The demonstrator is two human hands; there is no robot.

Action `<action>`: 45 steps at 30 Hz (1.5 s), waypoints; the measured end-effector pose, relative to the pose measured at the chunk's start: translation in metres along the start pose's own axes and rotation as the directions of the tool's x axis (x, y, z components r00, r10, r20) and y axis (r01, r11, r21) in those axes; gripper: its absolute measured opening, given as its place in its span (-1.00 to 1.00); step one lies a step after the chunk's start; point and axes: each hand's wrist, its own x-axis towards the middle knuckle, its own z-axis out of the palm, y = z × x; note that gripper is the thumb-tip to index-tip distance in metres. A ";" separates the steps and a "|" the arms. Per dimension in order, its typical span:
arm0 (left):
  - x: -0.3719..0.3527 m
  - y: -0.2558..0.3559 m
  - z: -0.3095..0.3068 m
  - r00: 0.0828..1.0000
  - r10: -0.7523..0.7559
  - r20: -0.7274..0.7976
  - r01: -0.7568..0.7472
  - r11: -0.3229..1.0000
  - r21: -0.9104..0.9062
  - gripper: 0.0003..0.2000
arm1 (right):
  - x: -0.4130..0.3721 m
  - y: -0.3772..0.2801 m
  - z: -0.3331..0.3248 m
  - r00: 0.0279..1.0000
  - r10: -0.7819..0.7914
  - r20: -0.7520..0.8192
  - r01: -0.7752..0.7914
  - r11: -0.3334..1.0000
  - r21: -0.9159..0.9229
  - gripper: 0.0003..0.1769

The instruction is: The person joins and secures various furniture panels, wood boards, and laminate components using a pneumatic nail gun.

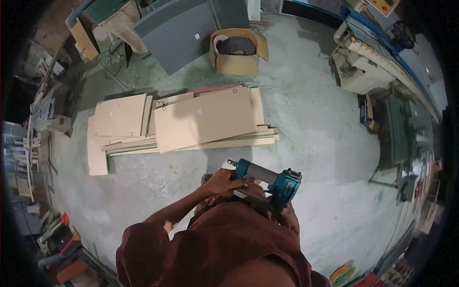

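A teal and grey nail gun (260, 173) is held in front of my body, its metal air fitting pointing left and its teal head at the right. My left hand (222, 182) is closed at the left end of the tool, with its fingers by the handle and the metal magazine (253, 197). My right hand is mostly hidden below the teal head; only part of it and the wrist (288, 217) show at the lower right of the tool, and its fingers cannot be made out.
Tan boards (210, 119) lie stacked on the floor (320, 143) ahead. Behind them are an open cardboard box (236, 64) and large grey panels (177, 36). A machine (363, 71) stands at the right; shelving (36, 115) runs along the left.
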 end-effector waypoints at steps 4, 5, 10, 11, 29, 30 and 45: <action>0.031 0.025 0.022 0.977 -0.138 -0.161 0.112 0.981 -0.157 -0.71 | 0.023 -0.042 -0.054 0.959 -0.006 0.282 -0.048 0.982 0.183 -0.18; 0.036 0.034 0.021 0.967 -0.068 -0.246 0.026 0.985 -0.169 -0.71 | 0.034 -0.063 -0.057 0.942 0.054 0.332 -0.116 0.979 0.169 -0.18; 0.068 0.013 0.026 0.927 -0.281 -0.249 0.146 0.881 -0.449 -0.62 | 0.096 -0.115 -0.074 0.847 0.335 0.413 -0.280 0.941 -0.191 -0.22; 0.078 0.001 0.028 0.918 -0.296 -0.264 0.144 0.869 -0.473 -0.62 | 0.107 -0.125 -0.068 0.835 0.359 0.418 -0.291 0.931 -0.221 -0.22; 0.264 -0.054 -0.039 0.601 -0.251 -0.759 0.042 0.958 -0.284 -0.45 | 0.293 -0.254 -0.016 0.815 0.391 0.427 -0.154 0.857 -0.491 -0.55; 0.279 -0.049 -0.031 0.553 -0.307 -0.775 0.083 0.945 -0.315 -0.44 | 0.303 -0.263 -0.014 0.868 0.393 0.303 -0.138 0.778 -0.613 -0.62; 0.647 -0.212 -0.057 0.273 -0.845 -0.460 -0.475 0.297 -0.828 -0.16 | 0.776 -0.144 -0.111 0.876 0.446 0.184 -0.253 0.750 -0.611 -0.51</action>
